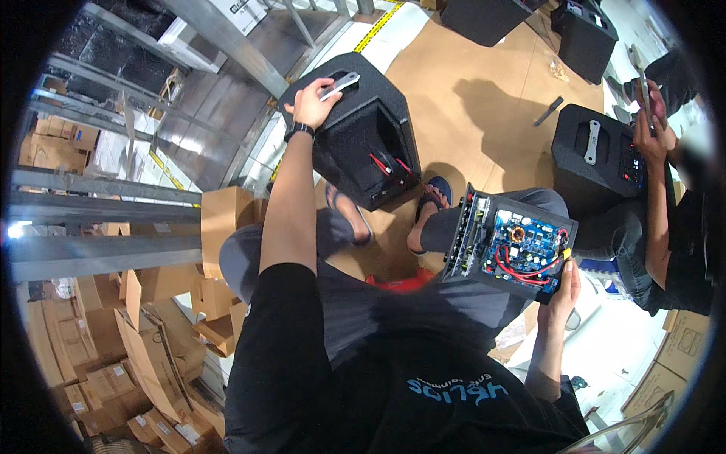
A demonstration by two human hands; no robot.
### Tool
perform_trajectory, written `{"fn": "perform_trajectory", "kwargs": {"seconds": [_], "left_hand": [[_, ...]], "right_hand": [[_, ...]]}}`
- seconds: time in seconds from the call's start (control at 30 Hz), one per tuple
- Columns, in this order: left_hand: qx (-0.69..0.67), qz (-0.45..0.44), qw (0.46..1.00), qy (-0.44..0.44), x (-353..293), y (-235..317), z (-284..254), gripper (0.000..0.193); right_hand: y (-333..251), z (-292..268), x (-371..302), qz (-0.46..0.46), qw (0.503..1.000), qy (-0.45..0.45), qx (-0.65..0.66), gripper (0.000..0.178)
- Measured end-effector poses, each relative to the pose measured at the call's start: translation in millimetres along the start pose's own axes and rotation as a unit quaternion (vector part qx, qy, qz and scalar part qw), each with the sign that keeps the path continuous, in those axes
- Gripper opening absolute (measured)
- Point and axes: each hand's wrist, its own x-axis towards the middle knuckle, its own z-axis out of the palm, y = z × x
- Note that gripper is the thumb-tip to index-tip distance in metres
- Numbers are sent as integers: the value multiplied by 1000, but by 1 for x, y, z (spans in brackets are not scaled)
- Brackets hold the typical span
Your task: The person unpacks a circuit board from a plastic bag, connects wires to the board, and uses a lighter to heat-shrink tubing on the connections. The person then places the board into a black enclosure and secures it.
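A black speaker cabinet (376,94) stands tilted on the brown floor covering, its front recess open, with red and black wire leads (389,164) showing inside. My left hand (310,106) is closed round the grey carry handle (340,85) at the cabinet's top. On the right, my right hand (563,291) grips the lower right edge of an amplifier module (527,240). The module has a blue circuit board, red wires and a black panel, and lies over my right thigh with the board facing up.
At right a co-worker's hands (652,121) hold a flat object beside another black speaker (578,178). More speakers (484,19) stand at the back. A dark stick-like tool (548,111) lies on the floor. Metal rails (106,257) and cardboard boxes (227,219) line the left.
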Motion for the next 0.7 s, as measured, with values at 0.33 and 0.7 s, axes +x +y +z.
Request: {"fn": "perform_trajectory", "kwargs": {"seconds": [0.33, 0.7], "left_hand": [[97, -3, 994, 42, -54, 31, 29, 39], [109, 118, 983, 86, -150, 53, 42, 36]], "right_hand": [[-10, 7, -27, 4, 1000, 3, 6, 35], [-3, -4, -113, -60, 998, 23, 6, 32]]}}
